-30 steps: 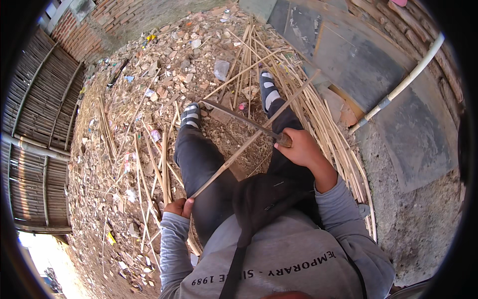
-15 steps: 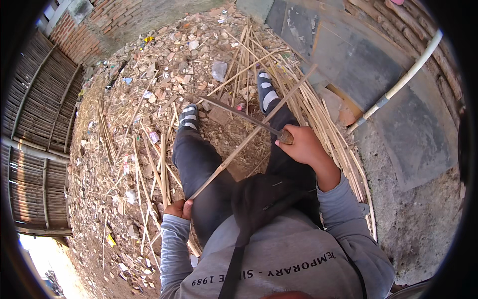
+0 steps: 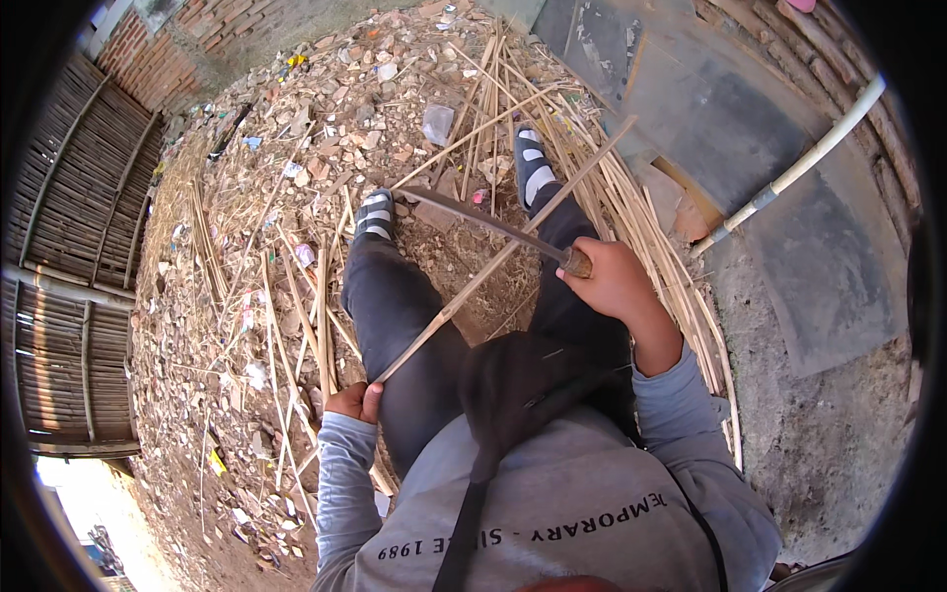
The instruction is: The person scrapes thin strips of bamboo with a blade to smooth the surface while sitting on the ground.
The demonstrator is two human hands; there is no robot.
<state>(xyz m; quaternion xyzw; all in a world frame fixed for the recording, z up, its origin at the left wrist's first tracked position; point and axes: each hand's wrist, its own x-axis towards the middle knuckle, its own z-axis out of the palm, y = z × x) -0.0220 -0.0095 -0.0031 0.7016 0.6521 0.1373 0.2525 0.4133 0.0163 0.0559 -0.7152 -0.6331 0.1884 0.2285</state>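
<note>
My left hand [image 3: 356, 401] is closed round the near end of a long bamboo strip [image 3: 456, 305]. The strip slants across my left thigh and up to the right, over my right leg. In my right hand [image 3: 614, 281] is the wooden handle of a machete [image 3: 472, 216], gripped in closed fingers. Its long dark blade points up and left, crossing the strip between my legs. Where the two cross, blade and strip appear to touch.
Split bamboo strips [image 3: 681, 306] lie bundled along my right side, and more loose strips [image 3: 323, 326] lie at my left. Rubble [image 3: 296, 178] covers the ground. A pale pole [image 3: 799, 168] leans over dark sheets [image 3: 710, 109] at right. A bamboo wall [image 3: 79, 187] stands at left.
The machete blade has turned slightly against the strip, its flat showing more broadly. My right hand has shifted a little to the right, and my left hand keeps its hold.
</note>
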